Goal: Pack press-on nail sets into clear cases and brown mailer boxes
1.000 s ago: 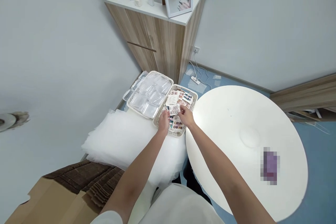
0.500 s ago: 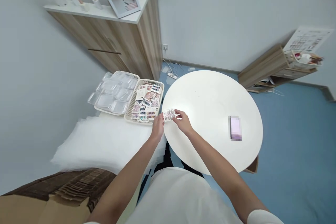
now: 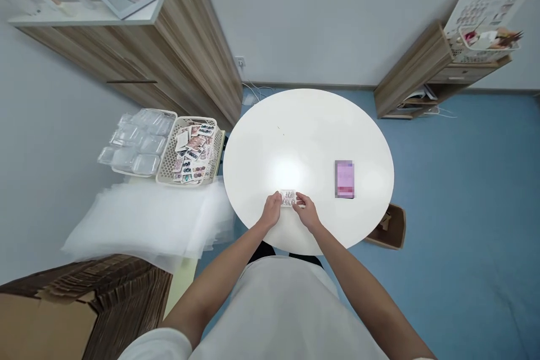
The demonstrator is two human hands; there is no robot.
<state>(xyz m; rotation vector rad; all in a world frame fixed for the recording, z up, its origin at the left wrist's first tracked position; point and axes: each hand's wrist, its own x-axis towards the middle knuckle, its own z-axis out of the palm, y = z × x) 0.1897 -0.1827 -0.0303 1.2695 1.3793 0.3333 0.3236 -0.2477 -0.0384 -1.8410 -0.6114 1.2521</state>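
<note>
Head view: left hand (image 3: 271,211) & right hand (image 3: 308,212) both pinch a small nail card (image 3: 288,198) betw. fingertips, fingers curled, one per end. Card sits low over near edge of round white table (image 3: 312,129). Basket (image 3: 190,151) well apart, far left.

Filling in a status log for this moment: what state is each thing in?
nail card, held between both hands at the table's near side
left hand, pinching the card's left end
right hand, pinching its right end
basket, full of nail cards
clear pouches, piled beside the basket
pink item, lying flat on the table
cupboard, door shut
</note>
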